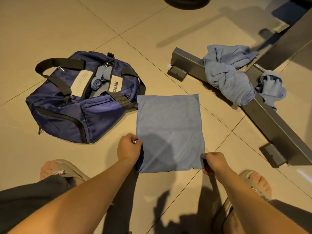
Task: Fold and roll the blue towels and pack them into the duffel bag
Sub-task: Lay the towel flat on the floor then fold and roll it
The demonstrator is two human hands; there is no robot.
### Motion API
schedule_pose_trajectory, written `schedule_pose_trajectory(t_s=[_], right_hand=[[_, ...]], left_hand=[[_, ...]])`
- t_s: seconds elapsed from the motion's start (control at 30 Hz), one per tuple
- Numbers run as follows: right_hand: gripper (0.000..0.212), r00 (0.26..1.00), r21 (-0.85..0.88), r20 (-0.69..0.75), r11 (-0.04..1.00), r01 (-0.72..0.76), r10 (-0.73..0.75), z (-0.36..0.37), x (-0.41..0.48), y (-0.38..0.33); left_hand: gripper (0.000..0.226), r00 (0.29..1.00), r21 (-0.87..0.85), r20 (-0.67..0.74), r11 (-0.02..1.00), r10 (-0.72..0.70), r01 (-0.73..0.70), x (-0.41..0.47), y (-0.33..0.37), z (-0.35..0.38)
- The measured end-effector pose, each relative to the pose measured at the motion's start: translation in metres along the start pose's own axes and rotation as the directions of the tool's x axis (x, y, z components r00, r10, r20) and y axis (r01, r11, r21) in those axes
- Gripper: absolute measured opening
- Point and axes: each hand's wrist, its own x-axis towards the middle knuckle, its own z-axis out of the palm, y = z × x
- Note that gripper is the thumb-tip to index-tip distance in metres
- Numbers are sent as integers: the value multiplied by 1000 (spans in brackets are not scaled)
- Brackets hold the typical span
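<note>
warm, yellowish indoor light, moderately bright and fairly even across the glossy beige tiled floor [50, 31]. hard dark shadows pool on the near floor between the forearms, and a softer shadow covers the near half of the flat light-blue cloth towel [168, 119]. a long grey shadow lies across the far floor, left of the dark grey metal beam [283, 137]. small white glints sit on the tiles beside the beam. tile joints bow toward the edges and the near forearms look stretched. fine detail is soft throughout.

The person wears dark shorts [25, 196] and greyish slide sandals [69, 168]
</note>
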Motion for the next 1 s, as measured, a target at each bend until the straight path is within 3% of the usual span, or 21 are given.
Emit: schedule_pose_trajectory(t_s=[0.1,0.3,0.47,0.67,0.9,1.0], right_hand=[[16,998,45,36,997,-58,56,-2,-5,3],[21,930,199,272,931,-305,247,-16,-12,4],[12,932,278,296,914,-295,211,-20,-7,11],[23,974,199,139,958,-206,181,-22,-1,21],[11,994,187,49,977,-105,98,-21,-10,24],[11,995,212,81,975,-68,51,-23,-12,31]], left_hand=[[10,997,-53,-10,996,-77,77,8,10,5],[18,948,-115,11,942,-317,316,23,26,10],[26,909,-62,54,907,-413,416,31,38,4],[8,938,-73,-4,935,-347,346,33,22,-5],[16,983,18,28,983,-184,183,3,10,-1],[22,977,-6,68,979,-201,202,-19,-4,0]])
